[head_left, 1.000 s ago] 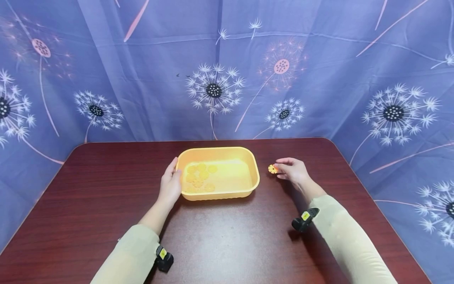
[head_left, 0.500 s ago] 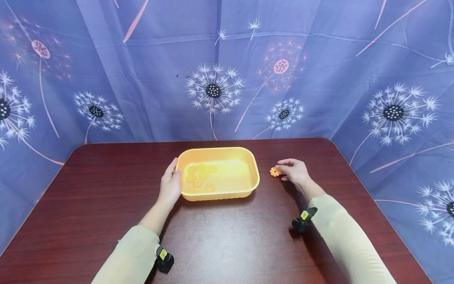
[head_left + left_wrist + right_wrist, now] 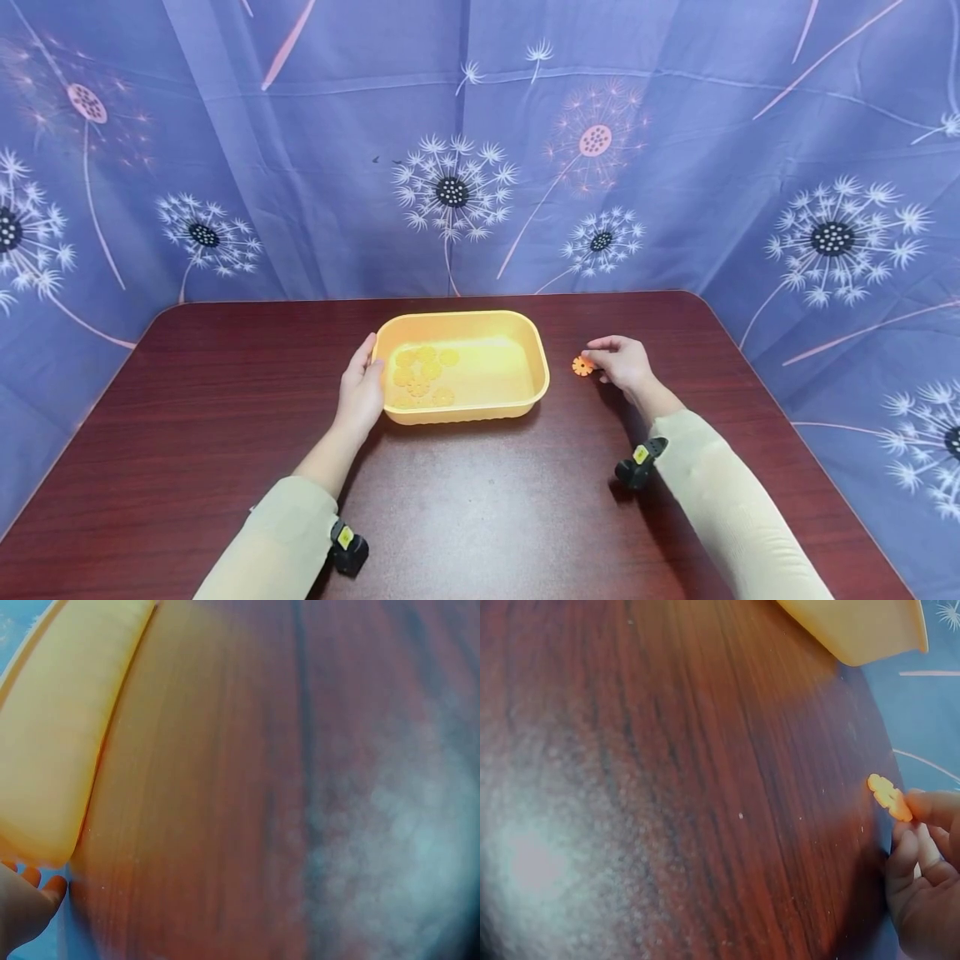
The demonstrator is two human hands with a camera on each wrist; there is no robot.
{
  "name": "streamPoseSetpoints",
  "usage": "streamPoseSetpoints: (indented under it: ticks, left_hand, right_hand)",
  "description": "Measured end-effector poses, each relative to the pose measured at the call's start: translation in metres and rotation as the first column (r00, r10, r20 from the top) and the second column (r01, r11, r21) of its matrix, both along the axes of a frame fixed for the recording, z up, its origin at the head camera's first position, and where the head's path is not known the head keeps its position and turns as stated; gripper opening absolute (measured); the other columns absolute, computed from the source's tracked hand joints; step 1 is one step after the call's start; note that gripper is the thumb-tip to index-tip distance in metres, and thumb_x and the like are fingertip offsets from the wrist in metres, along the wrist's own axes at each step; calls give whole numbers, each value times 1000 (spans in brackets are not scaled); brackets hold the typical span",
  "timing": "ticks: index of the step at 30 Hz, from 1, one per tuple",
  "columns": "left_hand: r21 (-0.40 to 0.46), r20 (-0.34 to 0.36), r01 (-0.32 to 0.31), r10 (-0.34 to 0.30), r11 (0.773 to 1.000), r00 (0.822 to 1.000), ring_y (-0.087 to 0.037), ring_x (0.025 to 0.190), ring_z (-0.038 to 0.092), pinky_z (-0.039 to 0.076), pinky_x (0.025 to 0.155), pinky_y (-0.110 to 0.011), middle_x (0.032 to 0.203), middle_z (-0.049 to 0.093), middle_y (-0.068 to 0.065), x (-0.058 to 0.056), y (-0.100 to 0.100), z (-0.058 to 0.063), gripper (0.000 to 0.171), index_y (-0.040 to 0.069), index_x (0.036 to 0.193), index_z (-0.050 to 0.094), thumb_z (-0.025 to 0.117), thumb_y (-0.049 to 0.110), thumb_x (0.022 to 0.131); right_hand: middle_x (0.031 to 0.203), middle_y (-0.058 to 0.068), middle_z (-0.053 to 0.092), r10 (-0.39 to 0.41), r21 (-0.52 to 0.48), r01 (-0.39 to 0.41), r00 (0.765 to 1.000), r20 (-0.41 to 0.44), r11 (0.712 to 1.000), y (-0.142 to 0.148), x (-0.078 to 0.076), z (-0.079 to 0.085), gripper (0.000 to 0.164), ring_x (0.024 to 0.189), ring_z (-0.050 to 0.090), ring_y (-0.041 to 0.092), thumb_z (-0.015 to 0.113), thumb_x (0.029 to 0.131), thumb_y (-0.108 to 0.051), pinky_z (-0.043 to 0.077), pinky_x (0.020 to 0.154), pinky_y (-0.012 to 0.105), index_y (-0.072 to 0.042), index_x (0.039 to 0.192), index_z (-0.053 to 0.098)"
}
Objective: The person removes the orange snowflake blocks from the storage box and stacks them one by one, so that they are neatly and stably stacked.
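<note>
A yellow plastic tub [image 3: 480, 410] stands on the table, with several flat yellow-orange notched discs [image 3: 417, 387] lying in its left half. My left hand [image 3: 362, 392] grips the tub's left end, thumb over the rim and fingers along the outer wall. To the right of the tub, my right hand [image 3: 621, 363] pinches one orange snowflake disc [image 3: 582, 366] between thumb and fingertips. In the right wrist view this disc [image 3: 889, 798] is seen nearly edge-on, just above the table. The left wrist view catches the tub's side [image 3: 64, 727] and a few fingertips [image 3: 55, 886].
The dark red wooden table [image 3: 465, 508] reflects a bright patch of light in front of the tub. A blue curtain [image 3: 337, 167] with dandelion prints hangs behind and at both sides. Black wrist cameras [image 3: 349, 550] sit at both cuffs.
The orange disc in my right hand has shifted slightly right and toward me, and its face has turned more to the head view. The left hand and tub stay put.
</note>
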State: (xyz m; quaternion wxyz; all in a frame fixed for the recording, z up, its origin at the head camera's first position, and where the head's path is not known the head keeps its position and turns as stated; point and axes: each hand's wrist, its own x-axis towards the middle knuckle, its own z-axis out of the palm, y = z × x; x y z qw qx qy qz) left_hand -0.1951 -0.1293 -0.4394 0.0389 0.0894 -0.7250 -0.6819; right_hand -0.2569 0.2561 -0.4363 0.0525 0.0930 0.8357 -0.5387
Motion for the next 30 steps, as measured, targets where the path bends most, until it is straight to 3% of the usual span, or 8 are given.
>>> streamPoseSetpoints:
  ticks: [20, 30]
  left_hand:
    - [11, 11, 3, -4, 1000, 1000, -19, 140, 26, 26, 116, -35, 156, 25, -5, 1, -1, 1, 50, 9, 150, 25, 33, 10, 100]
    - [1, 5, 0, 0, 1000, 1000, -21, 142, 25, 24, 117, -36, 156, 25, -8, 0, -1, 1, 50, 9, 150, 26, 34, 9, 100]
  right_hand:
    - [74, -1, 67, -7, 136, 10, 1000, -25, 991, -8, -5, -2, 27, 58, 56, 7, 67, 85, -12, 48, 47, 23, 4, 106, 64]
    - [75, -4, 65, -25, 118, 27, 1000, -19, 993, -7, -5, -4, 28, 65, 57, 5, 66, 86, -14, 50, 50, 22, 3, 108, 63]
